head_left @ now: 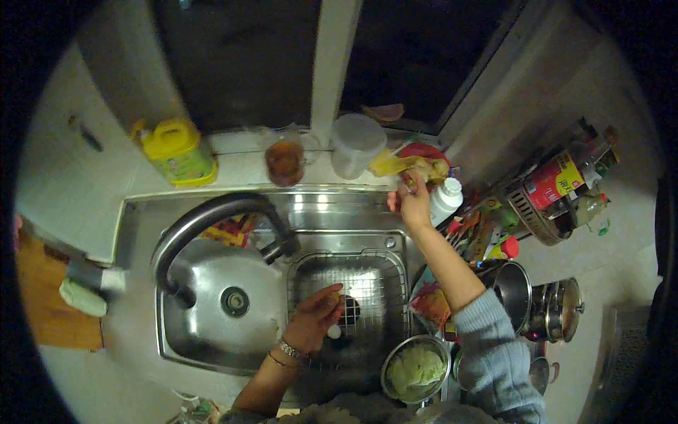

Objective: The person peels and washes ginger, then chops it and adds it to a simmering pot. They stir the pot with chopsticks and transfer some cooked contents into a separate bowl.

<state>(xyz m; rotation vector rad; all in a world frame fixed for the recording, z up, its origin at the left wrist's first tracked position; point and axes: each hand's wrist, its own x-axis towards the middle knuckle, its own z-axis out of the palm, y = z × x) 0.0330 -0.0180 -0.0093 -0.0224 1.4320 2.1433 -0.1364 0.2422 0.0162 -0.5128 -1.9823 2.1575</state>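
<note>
My left hand (313, 324), with a bracelet at the wrist, is over the right sink basin (300, 265). Its fingers curl around something small and yellowish that I cannot make out. Just beside it, a small white round thing (333, 331) shows above the wire rack (381, 283) in the basin. My right hand (412, 203) reaches to the back ledge, its fingers closed at the near side of some knobbly, ginger-like pieces (431, 168) and a yellow bag (388, 164). What these fingers hold is hidden. A white bottle (446, 199) stands right next to that hand.
A dark curved faucet (212, 205) arches over the left basin (198, 275). Along the ledge stand a yellow jug (176, 152), a glass pitcher (284, 162) and a translucent container (357, 145). A bowl of cabbage (417, 371) sits at the near right, with pots (512, 293) beyond.
</note>
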